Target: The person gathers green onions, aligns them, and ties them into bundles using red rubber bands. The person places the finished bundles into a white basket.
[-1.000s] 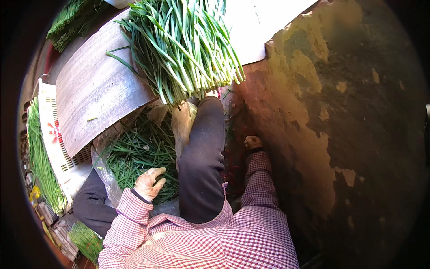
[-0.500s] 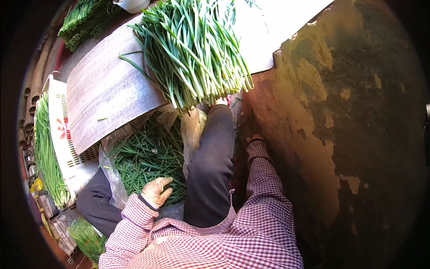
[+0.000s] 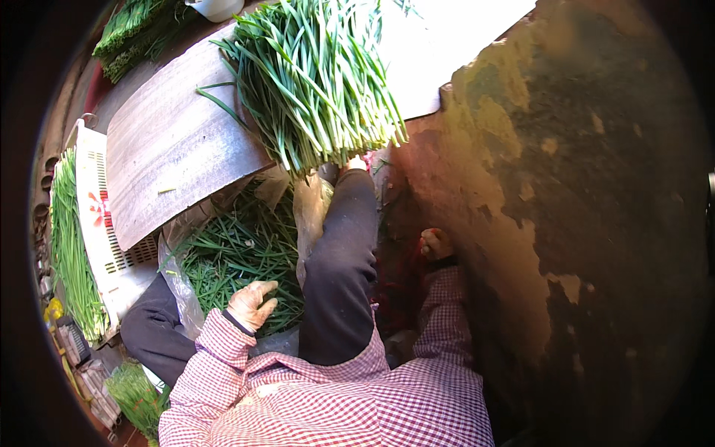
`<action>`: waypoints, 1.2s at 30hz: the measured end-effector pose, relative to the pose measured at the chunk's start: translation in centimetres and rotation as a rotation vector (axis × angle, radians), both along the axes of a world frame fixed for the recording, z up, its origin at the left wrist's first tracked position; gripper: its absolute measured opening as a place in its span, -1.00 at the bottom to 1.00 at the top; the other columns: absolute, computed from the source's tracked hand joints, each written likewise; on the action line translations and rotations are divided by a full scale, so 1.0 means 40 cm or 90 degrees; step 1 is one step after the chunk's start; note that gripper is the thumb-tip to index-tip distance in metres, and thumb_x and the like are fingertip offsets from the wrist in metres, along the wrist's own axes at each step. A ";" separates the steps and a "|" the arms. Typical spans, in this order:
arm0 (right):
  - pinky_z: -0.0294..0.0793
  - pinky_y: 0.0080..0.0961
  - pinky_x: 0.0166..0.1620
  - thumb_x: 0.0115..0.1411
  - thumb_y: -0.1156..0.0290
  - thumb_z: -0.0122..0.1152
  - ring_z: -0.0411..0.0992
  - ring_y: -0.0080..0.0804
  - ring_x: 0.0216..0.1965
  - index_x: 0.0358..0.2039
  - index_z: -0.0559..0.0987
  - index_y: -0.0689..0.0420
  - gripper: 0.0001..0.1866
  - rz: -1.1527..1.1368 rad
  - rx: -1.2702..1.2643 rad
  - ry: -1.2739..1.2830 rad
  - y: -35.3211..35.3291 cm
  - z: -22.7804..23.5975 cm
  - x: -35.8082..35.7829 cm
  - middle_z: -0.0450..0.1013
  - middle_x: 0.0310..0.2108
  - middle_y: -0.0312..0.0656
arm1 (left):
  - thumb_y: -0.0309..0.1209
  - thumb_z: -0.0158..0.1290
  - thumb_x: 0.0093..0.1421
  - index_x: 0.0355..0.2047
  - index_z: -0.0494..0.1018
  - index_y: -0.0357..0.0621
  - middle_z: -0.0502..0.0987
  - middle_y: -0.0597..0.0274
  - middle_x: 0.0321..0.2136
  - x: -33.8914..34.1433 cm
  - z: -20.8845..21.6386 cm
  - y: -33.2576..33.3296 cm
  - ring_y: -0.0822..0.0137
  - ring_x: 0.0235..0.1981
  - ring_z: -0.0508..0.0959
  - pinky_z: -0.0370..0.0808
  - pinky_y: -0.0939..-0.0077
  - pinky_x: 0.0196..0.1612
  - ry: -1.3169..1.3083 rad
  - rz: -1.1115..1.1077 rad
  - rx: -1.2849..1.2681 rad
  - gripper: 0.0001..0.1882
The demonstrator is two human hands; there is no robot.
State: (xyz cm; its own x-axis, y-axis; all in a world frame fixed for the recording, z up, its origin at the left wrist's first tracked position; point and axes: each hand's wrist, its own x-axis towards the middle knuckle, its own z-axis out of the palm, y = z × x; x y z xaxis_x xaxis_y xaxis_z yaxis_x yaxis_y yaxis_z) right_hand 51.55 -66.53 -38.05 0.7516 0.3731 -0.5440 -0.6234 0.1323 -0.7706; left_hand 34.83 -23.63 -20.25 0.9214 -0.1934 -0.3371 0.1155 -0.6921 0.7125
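The left hand (image 3: 251, 303), in a thin pale glove, rests with fingers loosely spread on a loose heap of cut green chive leaves (image 3: 238, 261) lying in a clear plastic bag (image 3: 182, 298) between the person's knees; it grips nothing. The right hand (image 3: 436, 243), bare, is lowered into the narrow gap between the right leg in dark trousers (image 3: 339, 268) and the rough, peeling ochre wall (image 3: 536, 194). It looks curled, but whether it grasps anything cannot be told, as the gap is in shadow and shows only dim red material.

That wall closes off the whole right side, so the right hand has little room. The left hand has more: the bag of leaves spreads open ahead of it, bounded at the far side by the near edge of a grey, weathered wooden board surface (image 3: 171, 149).

On this surface lies a thick bundle of long green chives with pale cut ends (image 3: 320, 82), the ends overhanging the near edge just above the right knee. The bare left part of the board carries only a stray leaf or two.

To the left, a white slotted plastic crate (image 3: 104, 216) sits partly under the board, with a further row of green chives (image 3: 68, 246) along its outer side. More green bunches lie at the upper left and lower left rim.
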 end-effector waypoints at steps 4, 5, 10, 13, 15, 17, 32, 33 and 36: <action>0.21 -0.73 -0.65 0.15 0.55 -0.11 0.22 -0.66 -0.69 -0.29 0.39 0.19 -0.88 0.007 0.445 -0.164 0.005 0.331 -0.012 0.37 -0.56 -0.23 | -0.47 0.09 -0.03 -0.10 0.33 -0.18 0.45 0.08 -0.28 0.007 0.040 0.001 0.25 -0.26 0.47 0.41 0.49 -0.20 -0.025 0.093 -0.089 -0.58; 0.18 -0.72 -0.65 0.15 0.55 -0.11 0.20 -0.66 -0.70 -0.30 0.40 0.19 -0.88 0.002 0.444 -0.188 0.030 0.414 -0.008 0.36 -0.56 -0.24 | -0.47 0.09 -0.02 -0.07 0.32 -0.19 0.45 0.10 -0.25 0.018 0.069 -0.001 0.32 -0.27 0.47 0.41 0.52 -0.20 0.022 0.151 -0.130 -0.55; 0.21 -0.71 -0.62 0.09 0.57 0.02 0.24 -0.64 -0.67 -0.40 0.44 0.22 -0.94 0.041 0.158 -0.301 0.308 0.801 0.004 0.36 -0.59 -0.25 | -0.50 0.11 -0.02 0.00 0.25 -0.26 0.41 0.19 -0.16 0.137 0.320 -0.085 0.48 -0.40 0.45 0.40 0.63 -0.26 0.017 0.194 -0.534 -0.47; 0.30 -0.70 -0.55 0.02 0.56 0.14 0.32 -0.64 -0.60 -0.44 0.46 0.23 -0.92 0.184 0.173 -0.361 0.491 0.912 -0.030 0.39 -0.58 -0.27 | -0.49 0.13 -0.03 0.03 0.21 -0.25 0.43 0.21 -0.20 0.144 0.423 -0.135 0.56 -0.45 0.41 0.36 0.70 -0.31 0.090 0.069 -0.769 -0.42; 0.33 -0.72 -0.53 0.04 0.53 0.14 0.32 -0.66 -0.59 -0.43 0.46 0.23 -0.92 0.218 -0.017 -0.659 0.601 0.912 -0.039 0.40 -0.57 -0.31 | -0.46 0.05 0.04 -0.10 0.33 -0.29 0.49 0.15 -0.31 0.116 0.421 -0.143 0.47 -0.55 0.46 0.41 0.66 -0.42 0.128 0.048 -0.708 -0.62; 0.36 -0.71 -0.47 0.04 0.48 0.15 0.32 -0.65 -0.56 -0.35 0.45 0.23 -0.85 0.339 0.044 -0.478 0.659 0.944 -0.045 0.39 -0.54 -0.32 | -0.23 -0.06 0.13 -0.22 0.40 -0.32 0.52 0.08 -0.42 0.084 0.400 -0.121 0.39 -0.62 0.48 0.44 0.60 -0.51 0.148 0.084 -0.779 -0.64; 0.25 -0.74 -0.56 0.21 0.14 -0.12 0.27 -0.65 -0.66 -0.37 0.48 0.18 -0.65 0.704 0.127 -0.151 0.720 0.841 -0.301 0.38 -0.63 -0.35 | -0.09 -0.12 0.14 -0.27 0.39 -0.27 0.49 0.16 -0.50 -0.007 0.437 0.067 0.45 -0.65 0.47 0.38 0.67 -0.64 -0.034 0.236 -0.864 -0.57; 0.20 -0.74 -0.61 0.22 0.14 -0.16 0.21 -0.63 -0.71 -0.36 0.47 0.18 -0.63 0.613 0.188 -0.155 0.722 0.831 -0.298 0.34 -0.67 -0.36 | -0.08 -0.10 0.13 -0.17 0.36 -0.26 0.50 0.16 -0.43 -0.012 0.455 0.070 0.47 -0.61 0.49 0.39 0.69 -0.61 -0.032 0.258 -0.828 -0.54; 0.06 -0.71 -0.70 0.21 0.15 -0.14 0.09 -0.65 -0.78 -0.31 0.41 0.21 -0.65 0.420 0.449 -0.080 0.726 0.778 -0.267 0.20 -0.75 -0.41 | -0.15 0.01 0.08 0.04 0.17 -0.18 0.37 0.21 -0.12 -0.058 0.460 0.114 0.51 -0.49 0.50 0.37 0.81 -0.55 -0.122 0.357 -0.648 -0.42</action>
